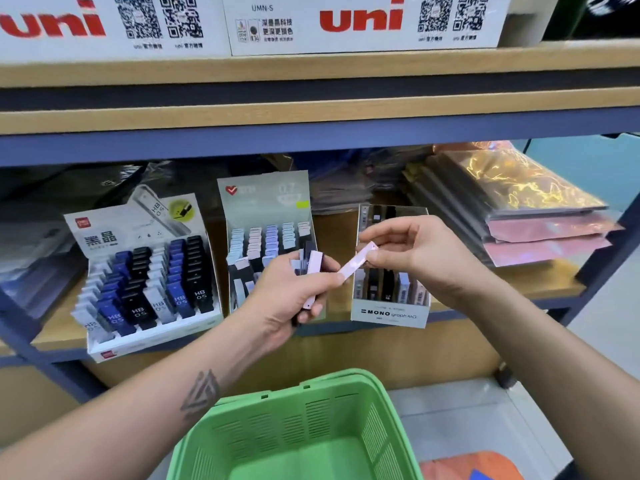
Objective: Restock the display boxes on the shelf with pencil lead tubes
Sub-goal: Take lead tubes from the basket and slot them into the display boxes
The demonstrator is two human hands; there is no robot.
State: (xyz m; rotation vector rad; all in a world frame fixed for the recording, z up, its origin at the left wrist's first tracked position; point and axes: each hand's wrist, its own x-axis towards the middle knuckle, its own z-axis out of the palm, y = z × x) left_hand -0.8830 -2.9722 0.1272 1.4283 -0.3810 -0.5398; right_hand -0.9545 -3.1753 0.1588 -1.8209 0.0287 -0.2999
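Observation:
My left hand [294,292] grips a small bundle of lead tubes [309,271], pale pink, white and dark, in front of the middle display box [266,216] of pastel tubes. My right hand [412,251] pinches one pale pink tube [358,259] by its upper end; the tube's lower end touches my left thumb. This happens just left of the white MONO display box [388,311], which holds black and pale tubes. A third display box [104,233] on the left is filled with rows of white, blue and black HB 0.5 tubes.
All three boxes stand on a wooden shelf [554,287] with a dark blue metal frame. Stacks of shiny wrapped packs [519,209] lie at the right. White uni boxes [363,22] sit on the shelf above. A green plastic basket [298,431] is below my arms.

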